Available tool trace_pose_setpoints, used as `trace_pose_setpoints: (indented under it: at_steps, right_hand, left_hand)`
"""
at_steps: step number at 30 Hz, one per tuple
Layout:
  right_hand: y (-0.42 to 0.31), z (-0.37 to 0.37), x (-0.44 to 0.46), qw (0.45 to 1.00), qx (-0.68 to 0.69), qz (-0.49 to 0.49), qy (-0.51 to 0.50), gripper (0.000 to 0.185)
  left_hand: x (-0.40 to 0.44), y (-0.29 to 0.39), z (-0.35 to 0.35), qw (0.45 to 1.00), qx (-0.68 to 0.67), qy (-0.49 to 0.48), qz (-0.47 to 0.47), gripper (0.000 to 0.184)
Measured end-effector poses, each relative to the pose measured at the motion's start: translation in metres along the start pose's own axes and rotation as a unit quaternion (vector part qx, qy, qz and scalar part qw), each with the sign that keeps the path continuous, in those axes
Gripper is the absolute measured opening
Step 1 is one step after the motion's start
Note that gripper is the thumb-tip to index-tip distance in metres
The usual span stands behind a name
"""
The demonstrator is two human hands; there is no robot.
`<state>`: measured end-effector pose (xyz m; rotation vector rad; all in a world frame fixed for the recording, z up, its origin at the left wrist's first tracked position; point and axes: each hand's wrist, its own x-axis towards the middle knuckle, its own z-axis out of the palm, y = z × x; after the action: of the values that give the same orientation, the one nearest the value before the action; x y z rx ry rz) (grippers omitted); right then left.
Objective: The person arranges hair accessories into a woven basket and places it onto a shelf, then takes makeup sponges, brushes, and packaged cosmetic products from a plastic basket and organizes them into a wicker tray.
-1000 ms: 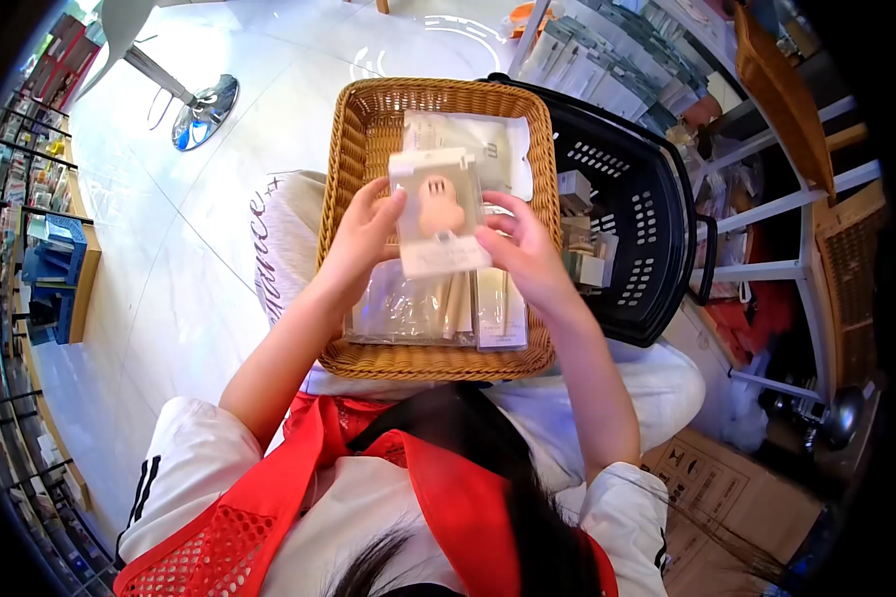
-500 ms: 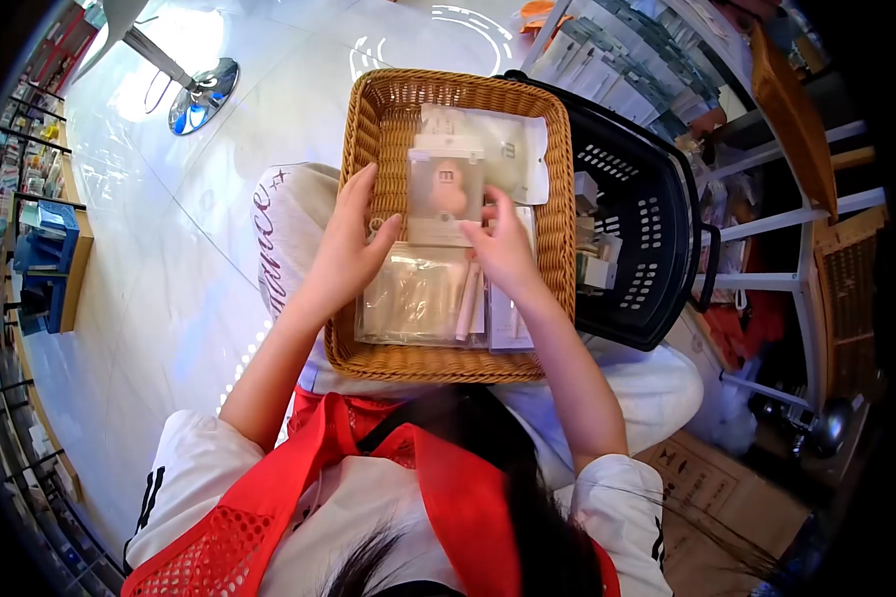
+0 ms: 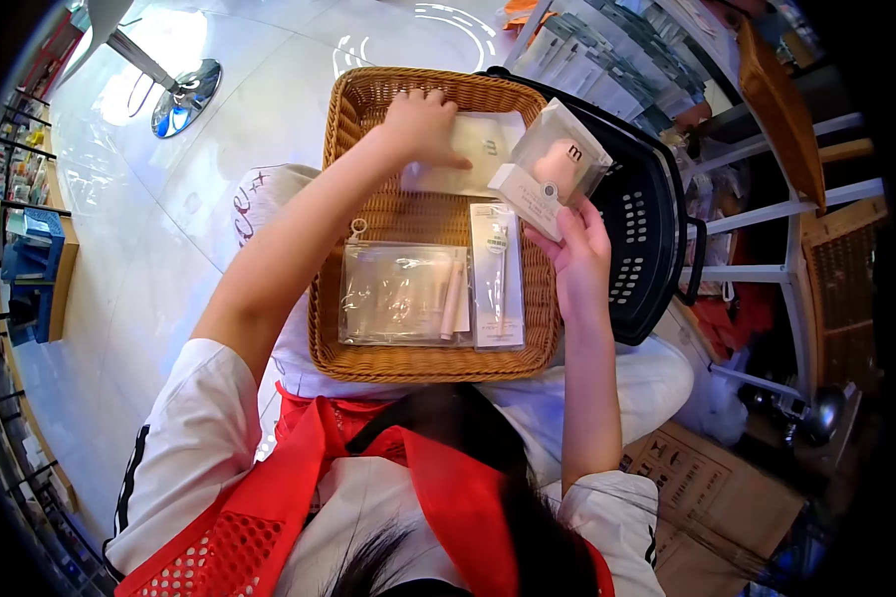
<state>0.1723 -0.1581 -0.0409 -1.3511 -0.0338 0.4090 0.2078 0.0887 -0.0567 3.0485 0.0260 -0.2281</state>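
My right hand (image 3: 579, 254) holds a clear box with a pink makeup sponge (image 3: 558, 164) inside, tilted above the right rim of a wicker basket (image 3: 319, 289). Reaching over the basket's far end, my left hand (image 3: 423, 129) has its thumb and fingers apart over a pale packet (image 3: 483, 149) marked "m". The hand hides part of that packet. Nearer me in the basket lie a clear zip pouch (image 3: 393, 294) containing a pink tube (image 3: 452, 298), and a slim white box (image 3: 498, 279) beside it.
The basket rests on my lap. A black perforated plastic basket (image 3: 652, 229) holding some items stands to its right. White shelving (image 3: 747, 224) is further right, with a cardboard box (image 3: 717, 497) below. A chrome stool base (image 3: 186, 99) stands on the floor at upper left.
The boxed sponge was lifted from the basket and moved right in my right hand, turning as it rose. My left hand moved up to the far packet. The slim white box is now uncovered.
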Motion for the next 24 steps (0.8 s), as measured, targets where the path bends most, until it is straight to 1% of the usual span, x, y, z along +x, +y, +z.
trace_pose_setpoints:
  at_steps: [1, 2, 5, 6, 9, 10, 11, 12, 13, 15, 16, 17, 18, 19, 21, 22, 24]
  right_hand:
    - [-0.001, -0.005, -0.001, 1.0, 0.005, -0.002, 0.0, 0.04]
    - [-0.003, -0.011, -0.002, 1.0, 0.011, -0.004, 0.0, 0.039]
    - [-0.005, -0.022, 0.001, 1.0, 0.004, -0.008, 0.01, 0.038]
    - [-0.005, -0.024, 0.004, 1.0, -0.005, -0.007, 0.013, 0.038]
    - [-0.003, -0.021, 0.011, 1.0, 0.001, -0.015, 0.025, 0.04]
    - [-0.001, -0.019, 0.014, 0.999, 0.011, -0.023, 0.033, 0.041]
    - [0.0, -0.017, 0.017, 0.998, 0.021, -0.032, 0.041, 0.042]
    - [-0.002, -0.013, 0.019, 0.998, 0.012, -0.037, 0.04, 0.044]
    - [0.001, -0.008, 0.021, 0.999, -0.003, -0.028, 0.025, 0.045]
    - [0.007, 0.007, 0.03, 0.999, -0.031, -0.008, -0.007, 0.047]
    - [0.009, 0.016, 0.036, 0.996, -0.063, 0.026, -0.061, 0.052]
    - [0.015, 0.028, 0.044, 0.99, -0.084, 0.058, -0.097, 0.058]
    - [0.022, 0.042, 0.052, 0.983, -0.125, 0.064, -0.118, 0.059]
    - [0.029, 0.058, 0.059, 0.974, -0.166, 0.069, -0.139, 0.059]
    - [0.038, 0.086, 0.066, 0.959, -0.208, 0.084, -0.174, 0.057]
    - [0.049, 0.096, 0.071, 0.96, -0.195, 0.081, -0.185, 0.06]
    - [0.064, 0.112, 0.074, 0.964, -0.169, 0.108, -0.176, 0.062]
  left_hand:
    - [0.005, -0.001, -0.003, 0.999, 0.01, -0.041, -0.021, 0.088]
    - [0.007, -0.001, -0.003, 0.999, 0.004, -0.04, -0.026, 0.086]
    - [0.002, -0.004, -0.008, 0.988, -0.015, -0.146, -0.057, 0.087]
    - [-0.001, -0.007, 0.0, 0.99, -0.027, -0.117, -0.07, 0.074]
    - [0.001, -0.03, 0.021, 0.962, -0.218, -0.15, -0.068, 0.061]
    - [-0.018, -0.034, 0.006, 0.933, -0.335, -0.118, -0.066, 0.052]
    - [-0.043, -0.031, -0.02, 0.912, -0.387, -0.079, -0.11, 0.038]
    - [-0.057, -0.047, -0.021, 0.875, -0.476, -0.002, -0.086, 0.025]
    - [-0.083, -0.053, -0.038, 0.872, -0.479, 0.06, -0.08, 0.019]
    - [-0.127, -0.073, -0.046, 0.814, -0.554, 0.159, -0.077, 0.019]
    - [-0.146, -0.073, -0.051, 0.744, -0.624, 0.203, -0.126, 0.02]
    - [-0.162, -0.073, -0.053, 0.687, -0.663, 0.263, -0.143, 0.021]
    - [-0.177, -0.081, -0.051, 0.653, -0.688, 0.289, -0.125, 0.021]
    - [-0.19, -0.079, -0.055, 0.61, -0.709, 0.317, -0.159, 0.023]
    - [-0.208, -0.08, -0.051, 0.551, -0.727, 0.369, -0.178, 0.025]
    - [-0.218, -0.084, -0.045, 0.539, -0.735, 0.372, -0.173, 0.028]
    - [-0.234, -0.091, -0.034, 0.514, -0.752, 0.378, -0.162, 0.033]
